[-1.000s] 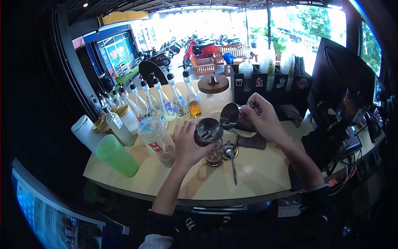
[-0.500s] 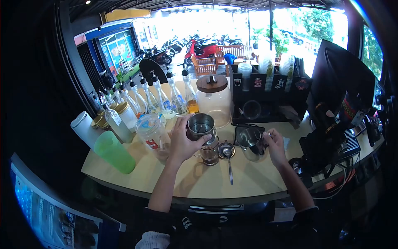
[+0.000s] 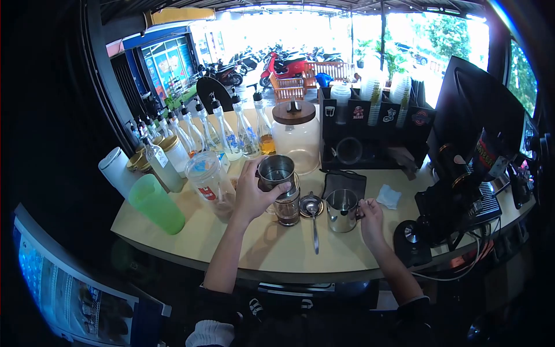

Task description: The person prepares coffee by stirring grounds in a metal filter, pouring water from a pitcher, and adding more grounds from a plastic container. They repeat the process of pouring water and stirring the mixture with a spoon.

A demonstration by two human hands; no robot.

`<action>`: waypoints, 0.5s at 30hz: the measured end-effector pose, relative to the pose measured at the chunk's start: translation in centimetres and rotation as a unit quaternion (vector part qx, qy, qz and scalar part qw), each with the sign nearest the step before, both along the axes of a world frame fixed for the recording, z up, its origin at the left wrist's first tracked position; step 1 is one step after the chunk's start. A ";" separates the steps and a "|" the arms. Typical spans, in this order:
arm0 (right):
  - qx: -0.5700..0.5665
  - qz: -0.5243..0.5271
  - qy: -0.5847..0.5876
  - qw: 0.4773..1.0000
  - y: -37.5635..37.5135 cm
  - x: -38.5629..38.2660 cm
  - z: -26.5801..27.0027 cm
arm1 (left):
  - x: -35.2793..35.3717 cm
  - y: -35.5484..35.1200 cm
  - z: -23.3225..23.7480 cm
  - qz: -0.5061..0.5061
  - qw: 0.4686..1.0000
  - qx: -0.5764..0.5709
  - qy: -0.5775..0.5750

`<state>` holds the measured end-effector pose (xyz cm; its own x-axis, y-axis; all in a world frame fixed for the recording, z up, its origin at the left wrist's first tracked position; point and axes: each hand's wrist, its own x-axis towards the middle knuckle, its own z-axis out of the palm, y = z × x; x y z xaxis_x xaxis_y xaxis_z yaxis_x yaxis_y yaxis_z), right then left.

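Observation:
My left hand (image 3: 254,194) is wrapped round a small metal cup (image 3: 276,169), which it holds over a glass mug (image 3: 287,212) with dark contents. My right hand (image 3: 370,214) grips the handle of a steel pitcher (image 3: 341,211), which stands upright on the counter. Between the mug and the pitcher lies a round metal strainer or dish (image 3: 311,205), with a long spoon (image 3: 315,236) whose handle points toward me. The exact contact between the metal cup and the mug is partly hidden.
A green tumbler (image 3: 156,204), a clear jar (image 3: 210,184) and pump bottles (image 3: 230,139) stand left. Behind is a wooden-lidded glass jar (image 3: 296,141). A black cup holder (image 3: 376,136), a white cloth (image 3: 389,197) and a coffee machine (image 3: 457,202) are right.
My right hand has moved left and down with the pitcher, which now looks upright and set on the counter. My left hand still holds the metal cup, slightly shifted in view.

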<state>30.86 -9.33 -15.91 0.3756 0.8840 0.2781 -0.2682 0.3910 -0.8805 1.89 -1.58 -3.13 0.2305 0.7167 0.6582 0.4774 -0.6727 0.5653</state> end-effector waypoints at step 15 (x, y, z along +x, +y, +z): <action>0.000 -0.086 -0.003 0.996 1.7 -0.8 -1.7 | -0.1 0.1 -0.1 -0.028 0.998 -0.052 -0.011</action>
<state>30.11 -7.62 -17.56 0.5196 0.8068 0.2813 -0.1922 0.4312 -0.8816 1.81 -1.52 -3.24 0.2581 0.7682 0.5859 0.4274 -0.6347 0.6439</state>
